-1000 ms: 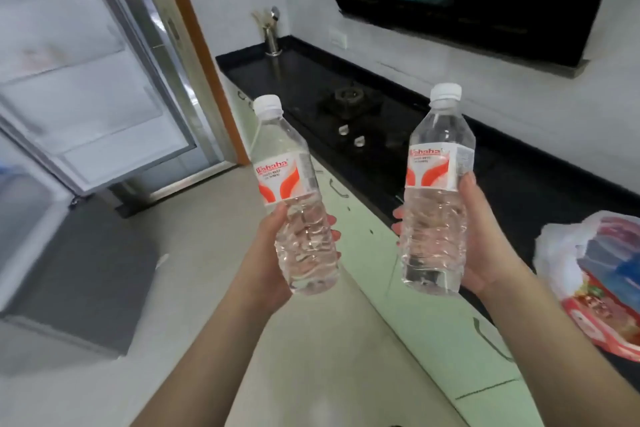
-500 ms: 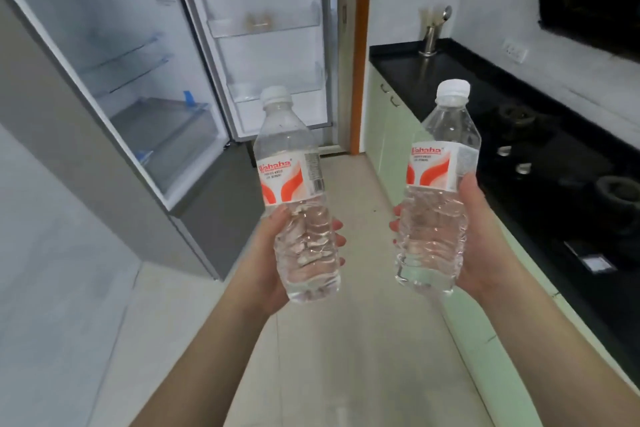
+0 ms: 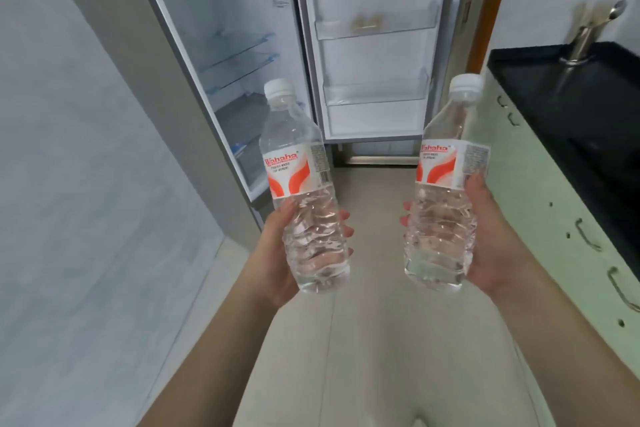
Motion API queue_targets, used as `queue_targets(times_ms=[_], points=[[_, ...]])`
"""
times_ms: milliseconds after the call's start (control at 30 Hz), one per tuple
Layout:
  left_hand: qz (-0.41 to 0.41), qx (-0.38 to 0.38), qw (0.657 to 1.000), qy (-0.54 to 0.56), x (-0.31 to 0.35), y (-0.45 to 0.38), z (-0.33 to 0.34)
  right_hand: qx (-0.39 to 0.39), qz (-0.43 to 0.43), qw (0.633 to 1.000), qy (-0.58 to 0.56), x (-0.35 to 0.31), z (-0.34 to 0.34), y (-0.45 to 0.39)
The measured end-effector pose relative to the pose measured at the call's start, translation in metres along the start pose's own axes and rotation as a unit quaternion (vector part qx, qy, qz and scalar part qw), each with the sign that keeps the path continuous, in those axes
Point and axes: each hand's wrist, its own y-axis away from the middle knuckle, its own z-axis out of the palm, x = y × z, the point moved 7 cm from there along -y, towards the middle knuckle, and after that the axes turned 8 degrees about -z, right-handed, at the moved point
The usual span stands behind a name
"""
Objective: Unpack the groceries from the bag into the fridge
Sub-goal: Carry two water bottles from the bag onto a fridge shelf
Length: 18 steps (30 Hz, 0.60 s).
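The left grip (image 3: pixel 277 253) curls round the ribbed lower half of the left water bottle (image 3: pixel 304 191), at 9 o'clock of centre. The right grip (image 3: pixel 491 239) wraps the right water bottle (image 3: pixel 446 191) at 3 o'clock. Both are clear, upright, white-capped, with white-and-orange labels. The fridge (image 3: pixel 239 45) stands open at 12 o'clock, its door shelves (image 3: pixel 375 28) facing the camera.

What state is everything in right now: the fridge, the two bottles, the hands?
Fridge door: open, its racks facing the camera.
Left bottle: capped, upright, full of water, held.
Right bottle: capped, tilted slightly, full of water, held.
Left hand: fingers wrapped round the left bottle.
Right hand: fingers wrapped round the right bottle.
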Motion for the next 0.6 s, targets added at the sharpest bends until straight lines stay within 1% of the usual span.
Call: queue_targets(times_ms=[167,267,367,433,500,600], points=[[0.016,0.024,1.000,-0.005,0.022,-0.046,0.014,-0.050,-0.001,0.999,-0.006,-0.024,-0.019,-0.045],[0.021,0.039,0.999,-0.029,0.030,-0.075,0.019,-0.060,0.015,0.998,-0.010,-0.034,-0.035,-0.071],[0.029,0.033,0.998,-0.054,0.037,-0.097,0.028,-0.070,0.024,0.997,-0.028,-0.039,-0.043,-0.094],[0.037,0.038,0.998,-0.046,0.041,-0.107,0.029,-0.077,0.024,0.996,-0.035,-0.042,-0.042,-0.107],[0.051,0.051,0.997,-0.021,0.047,-0.116,0.023,-0.064,0.016,0.997,-0.046,-0.046,-0.039,-0.121],[0.065,0.065,0.996,-0.012,0.056,-0.129,0.010,-0.076,0.032,0.996,-0.037,-0.045,-0.030,-0.145]])
